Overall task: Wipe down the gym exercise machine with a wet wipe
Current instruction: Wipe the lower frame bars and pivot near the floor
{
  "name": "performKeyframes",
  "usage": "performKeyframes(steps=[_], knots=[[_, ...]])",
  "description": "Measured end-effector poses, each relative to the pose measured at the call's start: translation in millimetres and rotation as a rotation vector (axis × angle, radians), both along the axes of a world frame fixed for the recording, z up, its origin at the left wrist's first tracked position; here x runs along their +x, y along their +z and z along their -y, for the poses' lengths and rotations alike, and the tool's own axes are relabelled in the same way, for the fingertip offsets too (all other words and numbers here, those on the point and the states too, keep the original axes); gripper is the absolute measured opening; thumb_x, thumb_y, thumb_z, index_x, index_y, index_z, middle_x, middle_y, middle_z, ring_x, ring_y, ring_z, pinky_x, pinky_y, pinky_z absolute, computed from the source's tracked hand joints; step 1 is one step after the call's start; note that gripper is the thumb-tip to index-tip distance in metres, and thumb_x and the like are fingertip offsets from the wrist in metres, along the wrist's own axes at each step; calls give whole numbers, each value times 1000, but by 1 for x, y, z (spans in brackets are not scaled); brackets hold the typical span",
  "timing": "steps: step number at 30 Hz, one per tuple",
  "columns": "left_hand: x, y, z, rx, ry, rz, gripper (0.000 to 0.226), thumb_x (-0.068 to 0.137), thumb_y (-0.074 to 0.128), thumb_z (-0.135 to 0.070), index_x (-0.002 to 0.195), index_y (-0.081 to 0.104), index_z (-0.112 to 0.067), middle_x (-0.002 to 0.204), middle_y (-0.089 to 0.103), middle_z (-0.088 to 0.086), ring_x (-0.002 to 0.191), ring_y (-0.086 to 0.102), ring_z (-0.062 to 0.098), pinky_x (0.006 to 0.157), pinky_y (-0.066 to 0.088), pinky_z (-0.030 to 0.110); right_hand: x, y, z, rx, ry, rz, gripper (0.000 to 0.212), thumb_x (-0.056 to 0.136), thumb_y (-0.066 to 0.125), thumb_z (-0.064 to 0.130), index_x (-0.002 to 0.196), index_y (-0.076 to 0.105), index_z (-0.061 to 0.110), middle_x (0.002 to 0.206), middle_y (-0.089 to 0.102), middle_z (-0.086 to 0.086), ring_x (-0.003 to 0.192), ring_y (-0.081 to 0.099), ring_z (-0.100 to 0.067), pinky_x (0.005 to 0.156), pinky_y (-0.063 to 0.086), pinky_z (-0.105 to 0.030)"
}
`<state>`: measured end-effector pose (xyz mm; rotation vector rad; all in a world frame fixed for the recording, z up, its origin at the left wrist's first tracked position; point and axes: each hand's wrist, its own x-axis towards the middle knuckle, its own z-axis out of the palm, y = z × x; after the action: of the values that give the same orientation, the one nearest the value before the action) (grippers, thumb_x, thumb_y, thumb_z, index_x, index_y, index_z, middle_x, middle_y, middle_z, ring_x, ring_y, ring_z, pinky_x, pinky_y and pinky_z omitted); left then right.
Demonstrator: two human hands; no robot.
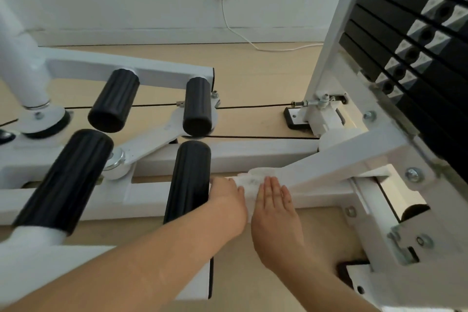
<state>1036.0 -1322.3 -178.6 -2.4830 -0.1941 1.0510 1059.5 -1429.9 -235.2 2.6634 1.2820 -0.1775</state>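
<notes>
A white wet wipe (253,181) lies spread over the near white base bar (147,195) of the gym machine, where a slanted white brace (354,157) meets it. My right hand (274,201) presses flat on the wipe with straight fingers. My left hand (228,197) rests on the wipe's left end beside a black foam roller (188,180); its fingertips are hidden over the bar's far side, so its grip cannot be judged.
Three more black foam rollers (114,101) (197,106) (63,182) stick out at the left. The black weight stack (417,40) in its white frame rises at the right. Thin black cables (253,106) run across the wooden floor. A white cord (235,30) hangs from a wall socket.
</notes>
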Motion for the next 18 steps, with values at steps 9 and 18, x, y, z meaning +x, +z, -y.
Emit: performKeyframes(steps=[9, 18], knots=[[-22, 26, 2, -91, -161, 383, 37, 99, 46, -16, 135, 46, -11, 130, 54, 8, 120, 47, 29, 98, 36, 43, -17, -24, -38, 118, 99, -73, 64, 102, 34, 32, 155, 4, 13, 162, 3, -16, 148, -12, -33, 118, -11, -47], [-28, 31, -7, -211, -129, 584, 34, 95, 53, -21, 129, 52, -20, 122, 54, 1, 114, 48, 21, 97, 41, 37, 2, -20, -13, 45, 309, 33, 59, 103, 22, 23, 154, -3, 5, 162, -4, -18, 149, -12, -34, 116, -13, -45]])
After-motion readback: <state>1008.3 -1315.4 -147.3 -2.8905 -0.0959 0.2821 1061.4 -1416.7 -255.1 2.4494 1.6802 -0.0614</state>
